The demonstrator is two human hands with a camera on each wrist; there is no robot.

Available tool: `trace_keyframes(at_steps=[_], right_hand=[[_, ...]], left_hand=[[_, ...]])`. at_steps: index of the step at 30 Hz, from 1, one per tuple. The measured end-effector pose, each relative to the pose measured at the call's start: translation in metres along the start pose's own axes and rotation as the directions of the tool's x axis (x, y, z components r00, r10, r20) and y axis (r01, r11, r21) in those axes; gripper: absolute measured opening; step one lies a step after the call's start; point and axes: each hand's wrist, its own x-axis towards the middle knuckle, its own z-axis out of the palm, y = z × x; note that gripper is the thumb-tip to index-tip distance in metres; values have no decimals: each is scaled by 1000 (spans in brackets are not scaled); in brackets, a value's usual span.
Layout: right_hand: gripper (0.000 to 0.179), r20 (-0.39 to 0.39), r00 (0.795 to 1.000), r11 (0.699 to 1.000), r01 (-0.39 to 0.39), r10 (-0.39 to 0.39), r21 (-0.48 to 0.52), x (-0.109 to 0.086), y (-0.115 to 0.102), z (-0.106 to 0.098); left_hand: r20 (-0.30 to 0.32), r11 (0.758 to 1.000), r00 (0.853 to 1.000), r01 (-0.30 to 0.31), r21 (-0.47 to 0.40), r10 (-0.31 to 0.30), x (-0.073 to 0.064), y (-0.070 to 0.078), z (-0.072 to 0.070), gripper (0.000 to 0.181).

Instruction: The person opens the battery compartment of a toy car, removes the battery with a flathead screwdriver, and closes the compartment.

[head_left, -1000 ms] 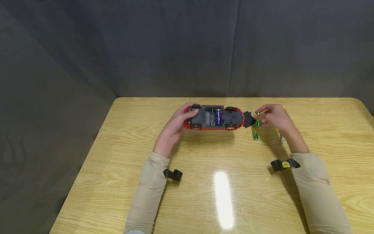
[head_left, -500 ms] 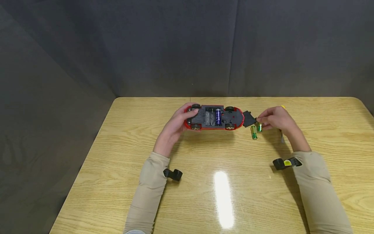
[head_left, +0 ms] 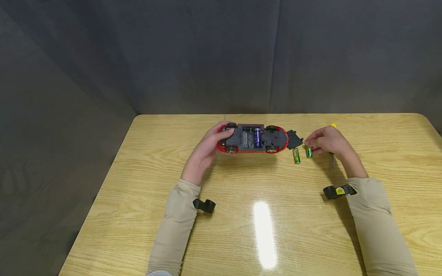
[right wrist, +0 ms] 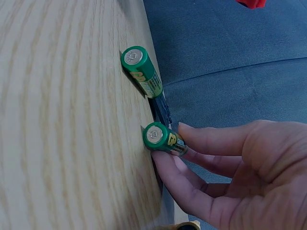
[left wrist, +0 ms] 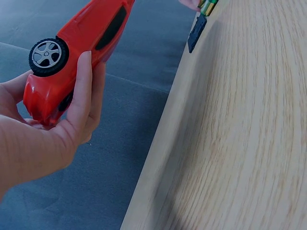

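Note:
My left hand (head_left: pixel 206 148) grips a red toy car (head_left: pixel 277 137) by one end, its underside turned up toward the head camera. One purple-blue battery (head_left: pixel 257 138) sits at the right of the car's uncovered battery compartment (head_left: pixel 247 138). To the right, my right hand (head_left: pixel 326 140) pinches a green battery (right wrist: pixel 165 139) between thumb and fingers, low at the tabletop. A second green battery (right wrist: pixel 144 72) lies just left of it. Behind these two is a black battery cover (head_left: pixel 294 140), partly hidden by the batteries in the right wrist view.
A tool with a yellow end (head_left: pixel 333 125) and a thin metal shaft (head_left: pixel 333 161) lies partly hidden beneath my right hand. The wooden table (head_left: pixel 221 230) reaches back to a dark curtain (head_left: pixel 207 57).
My right hand has moved slightly right and lowered its green battery toward the near side. The other green battery has shifted a little left. The left hand and car stay still.

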Motion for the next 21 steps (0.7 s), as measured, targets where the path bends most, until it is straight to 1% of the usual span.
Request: trace_keyframes(at_steps=[12,21], right_hand=[[23,-15,1000,999,-5,5,-50,-1,-3,2],[21,-37,999,995,-28,24,-92,1,-2,4]], left_hand=[[11,1000,1000,-5,-6,5,-1,1,0,33],[-3,1000,1000,-4,2,4,-1,1,0,33]])
